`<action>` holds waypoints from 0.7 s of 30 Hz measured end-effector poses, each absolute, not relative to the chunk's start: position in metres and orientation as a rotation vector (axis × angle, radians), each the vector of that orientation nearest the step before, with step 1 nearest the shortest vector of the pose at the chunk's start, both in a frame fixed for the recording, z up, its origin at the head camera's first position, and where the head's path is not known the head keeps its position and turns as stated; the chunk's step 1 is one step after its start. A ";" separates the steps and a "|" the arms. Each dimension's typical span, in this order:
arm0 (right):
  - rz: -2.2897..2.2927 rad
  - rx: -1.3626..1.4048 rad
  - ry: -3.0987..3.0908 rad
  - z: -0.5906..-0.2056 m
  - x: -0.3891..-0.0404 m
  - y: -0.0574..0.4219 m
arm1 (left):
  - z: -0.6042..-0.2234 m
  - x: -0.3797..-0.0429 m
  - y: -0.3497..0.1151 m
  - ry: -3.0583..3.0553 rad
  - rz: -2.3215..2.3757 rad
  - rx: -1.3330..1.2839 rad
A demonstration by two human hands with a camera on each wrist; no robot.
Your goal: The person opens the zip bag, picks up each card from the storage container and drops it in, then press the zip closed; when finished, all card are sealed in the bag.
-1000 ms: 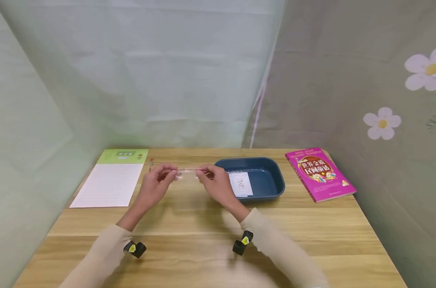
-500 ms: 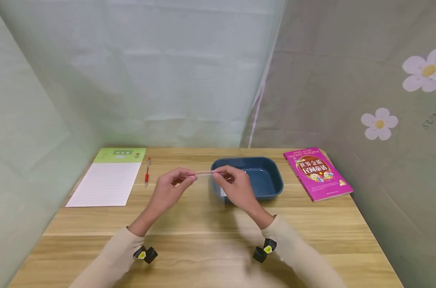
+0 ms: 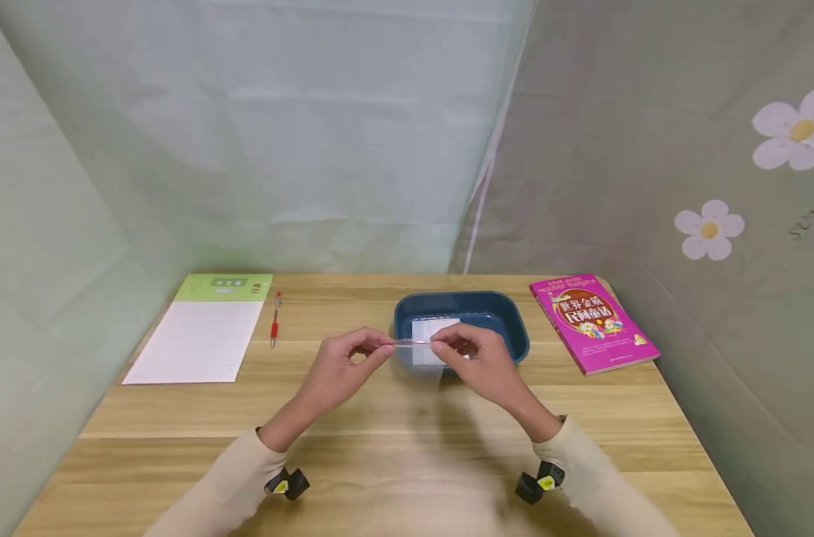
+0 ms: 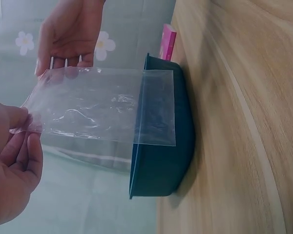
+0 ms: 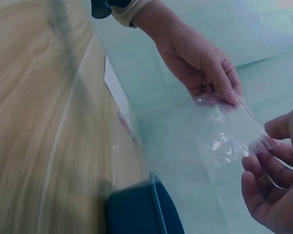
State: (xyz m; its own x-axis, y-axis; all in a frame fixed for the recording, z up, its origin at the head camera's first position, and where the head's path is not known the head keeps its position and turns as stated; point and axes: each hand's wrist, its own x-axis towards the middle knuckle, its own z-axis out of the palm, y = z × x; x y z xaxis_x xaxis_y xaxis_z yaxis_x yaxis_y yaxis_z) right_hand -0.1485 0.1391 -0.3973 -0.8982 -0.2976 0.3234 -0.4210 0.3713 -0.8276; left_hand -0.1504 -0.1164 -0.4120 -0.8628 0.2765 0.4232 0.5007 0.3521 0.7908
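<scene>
A clear plastic zip bag (image 4: pixel 95 105) hangs from both hands by its top edge, which carries a thin red line in the right wrist view. My left hand (image 3: pixel 342 373) pinches one top corner between thumb and fingers. My right hand (image 3: pixel 477 365) pinches the opposite corner the same way. The bag looks flat and see-through, with shiny creases. Its lower end overlaps the dark blue basin (image 4: pixel 161 170) in the left wrist view. From the head view, a white printed paper (image 3: pixel 423 358) lies in the basin, partly behind the bag and right hand.
Left on the wooden table (image 3: pixel 380 470) lies a lined writing pad (image 3: pixel 195 339) with a green header. Beside it is a red pen (image 3: pixel 274 328). A pink book (image 3: pixel 591 324) lies at the right. Pale fabric walls (image 3: pixel 312 149) enclose the table's back and sides.
Both hands have moved right and slightly nearer the body, carrying the bag in front of the basin. The red pen, mostly hidden a second ago, is now uncovered. Both hands keep their pinch.
</scene>
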 end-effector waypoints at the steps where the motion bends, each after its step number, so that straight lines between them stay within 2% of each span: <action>1: 1.556 0.664 -2.515 -0.397 -0.147 0.142 | -0.412 -0.150 -0.116 -2.402 -1.517 -0.704; 12: 1.414 0.820 -2.632 -0.393 -0.143 0.155 | -0.415 -0.148 -0.108 -2.394 -1.460 -0.907; 21: 1.248 0.974 -2.767 -0.389 -0.141 0.158 | -0.415 -0.145 -0.106 -2.466 -1.450 -0.957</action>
State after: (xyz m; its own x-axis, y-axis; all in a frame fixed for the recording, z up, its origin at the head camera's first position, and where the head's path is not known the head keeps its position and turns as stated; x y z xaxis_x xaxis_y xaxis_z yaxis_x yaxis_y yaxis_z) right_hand -0.1407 0.1582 -0.3894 -0.8124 -0.5482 0.1988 -0.5118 0.5069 -0.6936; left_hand -0.1450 -0.1057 -0.4154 -0.7916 0.4568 0.4059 0.5767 0.3388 0.7434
